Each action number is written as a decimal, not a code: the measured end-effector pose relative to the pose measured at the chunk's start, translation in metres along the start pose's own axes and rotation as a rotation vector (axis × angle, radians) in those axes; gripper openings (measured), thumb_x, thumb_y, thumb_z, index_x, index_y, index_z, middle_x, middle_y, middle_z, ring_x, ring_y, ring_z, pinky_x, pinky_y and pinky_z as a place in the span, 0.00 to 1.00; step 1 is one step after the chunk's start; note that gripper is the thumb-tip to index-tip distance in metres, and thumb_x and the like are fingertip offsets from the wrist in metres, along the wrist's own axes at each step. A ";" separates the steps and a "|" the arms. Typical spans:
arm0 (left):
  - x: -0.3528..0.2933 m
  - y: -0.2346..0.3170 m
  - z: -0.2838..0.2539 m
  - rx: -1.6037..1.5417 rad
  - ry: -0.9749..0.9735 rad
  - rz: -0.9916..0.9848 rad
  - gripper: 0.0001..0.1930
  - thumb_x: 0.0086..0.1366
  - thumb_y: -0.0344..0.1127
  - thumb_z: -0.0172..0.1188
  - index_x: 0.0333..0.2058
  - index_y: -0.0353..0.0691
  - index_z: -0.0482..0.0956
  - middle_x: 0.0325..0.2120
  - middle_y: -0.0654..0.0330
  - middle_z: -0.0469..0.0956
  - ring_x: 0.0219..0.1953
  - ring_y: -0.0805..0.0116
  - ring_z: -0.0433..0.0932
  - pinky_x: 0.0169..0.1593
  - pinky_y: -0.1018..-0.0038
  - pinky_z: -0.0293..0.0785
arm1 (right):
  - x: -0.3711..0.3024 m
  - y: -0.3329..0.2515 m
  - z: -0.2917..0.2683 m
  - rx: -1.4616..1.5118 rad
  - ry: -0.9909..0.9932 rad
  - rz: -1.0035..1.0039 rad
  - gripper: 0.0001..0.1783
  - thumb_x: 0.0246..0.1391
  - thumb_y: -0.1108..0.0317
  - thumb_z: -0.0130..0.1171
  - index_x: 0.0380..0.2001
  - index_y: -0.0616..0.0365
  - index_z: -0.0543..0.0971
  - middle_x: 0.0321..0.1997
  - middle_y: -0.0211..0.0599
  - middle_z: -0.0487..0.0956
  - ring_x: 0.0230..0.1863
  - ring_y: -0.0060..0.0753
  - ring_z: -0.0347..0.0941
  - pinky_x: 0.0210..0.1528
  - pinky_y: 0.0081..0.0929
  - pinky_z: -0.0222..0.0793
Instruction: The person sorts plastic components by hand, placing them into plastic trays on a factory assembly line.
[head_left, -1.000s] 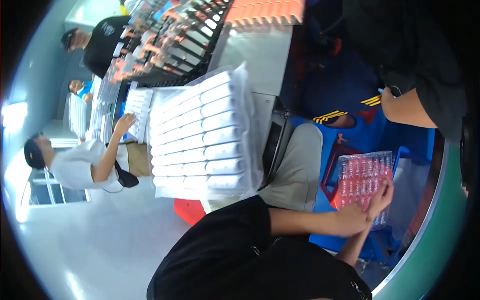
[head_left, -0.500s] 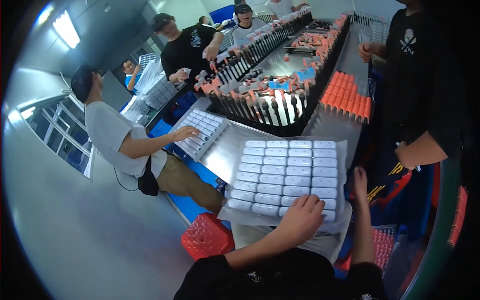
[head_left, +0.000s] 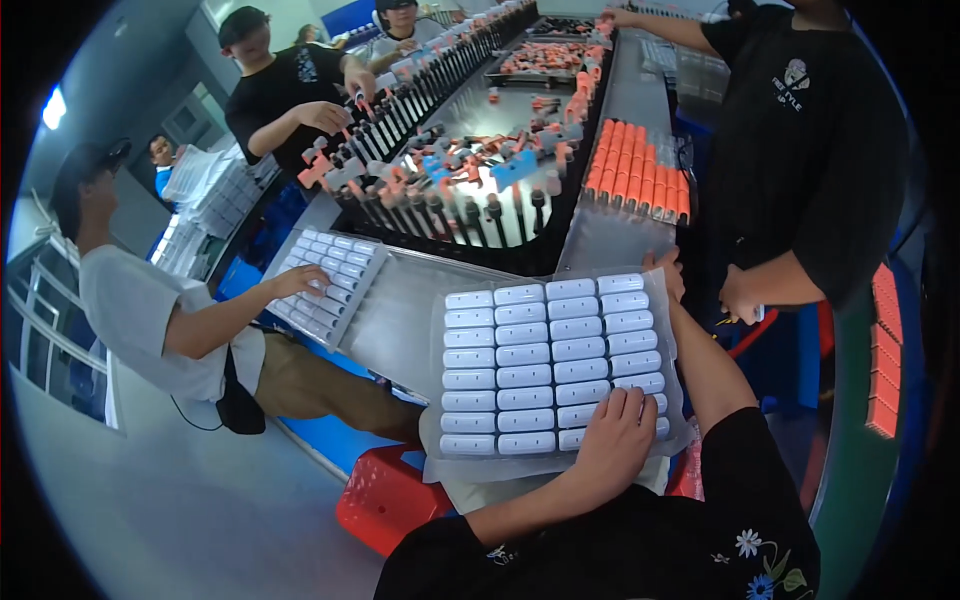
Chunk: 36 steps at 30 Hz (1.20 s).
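A clear tray [head_left: 432, 425] of white rounded-rectangle cases [head_left: 525, 357], laid in columns, sits in front of me at the near end of the metal worktable. My left hand [head_left: 618, 430] lies palm down on the cases at the tray's near right, fingers together and slightly bent over them. It covers some cases, and I see nothing lifted in it. Past the tray's far right corner, my right hand [head_left: 668, 275] reaches forward beside the worktable edge. Its fingers are apart and extended, with no held thing visible.
A similar tray [head_left: 340, 322] is at the left under a co-worker's hand [head_left: 300, 280]. Ahead runs a conveyor with upright black holders [head_left: 490, 215] and orange parts. Orange cylinders [head_left: 630, 170] stand right of it. A red stool [head_left: 390, 500] is at lower left; a co-worker [head_left: 800, 150] stands right.
My right hand has moved forward and left, from beside the tray to beyond its far corner. My left hand stays on the cases. The view has turned to the right.
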<state>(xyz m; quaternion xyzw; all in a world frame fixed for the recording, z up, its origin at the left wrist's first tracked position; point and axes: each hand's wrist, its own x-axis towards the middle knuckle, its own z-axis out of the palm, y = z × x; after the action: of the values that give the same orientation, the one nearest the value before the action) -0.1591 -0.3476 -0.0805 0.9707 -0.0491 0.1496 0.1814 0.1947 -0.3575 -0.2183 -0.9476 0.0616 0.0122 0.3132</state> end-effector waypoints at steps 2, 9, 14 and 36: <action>0.004 0.001 -0.006 0.028 -0.017 0.013 0.23 0.58 0.33 0.62 0.51 0.29 0.75 0.45 0.52 0.72 0.48 0.57 0.71 0.53 0.65 0.68 | -0.006 -0.004 -0.006 -0.053 0.029 -0.017 0.44 0.65 0.40 0.49 0.72 0.57 0.52 0.60 0.61 0.74 0.56 0.65 0.77 0.56 0.56 0.75; 0.016 0.004 -0.011 0.190 -0.116 -0.003 0.19 0.57 0.31 0.57 0.46 0.27 0.77 0.45 0.51 0.72 0.48 0.58 0.70 0.53 0.67 0.66 | -0.015 -0.006 0.000 -0.087 0.012 -0.012 0.45 0.64 0.40 0.49 0.72 0.59 0.52 0.60 0.61 0.74 0.56 0.64 0.77 0.55 0.55 0.75; 0.027 -0.014 -0.070 -0.501 -0.307 -0.143 0.28 0.64 0.37 0.65 0.56 0.26 0.66 0.50 0.39 0.73 0.49 0.44 0.78 0.52 0.55 0.75 | -0.008 -0.002 0.003 -0.088 0.075 -0.028 0.42 0.65 0.40 0.49 0.71 0.55 0.54 0.61 0.63 0.74 0.56 0.66 0.78 0.55 0.56 0.75; 0.290 -0.233 -0.187 0.711 0.062 0.410 0.28 0.64 0.32 0.60 0.63 0.51 0.69 0.57 0.45 0.69 0.56 0.45 0.75 0.56 0.54 0.75 | -0.003 0.000 0.010 -0.112 0.103 -0.023 0.39 0.65 0.41 0.50 0.66 0.60 0.59 0.58 0.61 0.74 0.57 0.65 0.76 0.54 0.56 0.76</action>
<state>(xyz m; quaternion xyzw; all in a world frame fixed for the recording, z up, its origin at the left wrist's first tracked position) 0.1006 -0.0741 0.0962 0.9380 -0.1814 0.2197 -0.1973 0.1917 -0.3516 -0.2260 -0.9637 0.0659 -0.0368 0.2562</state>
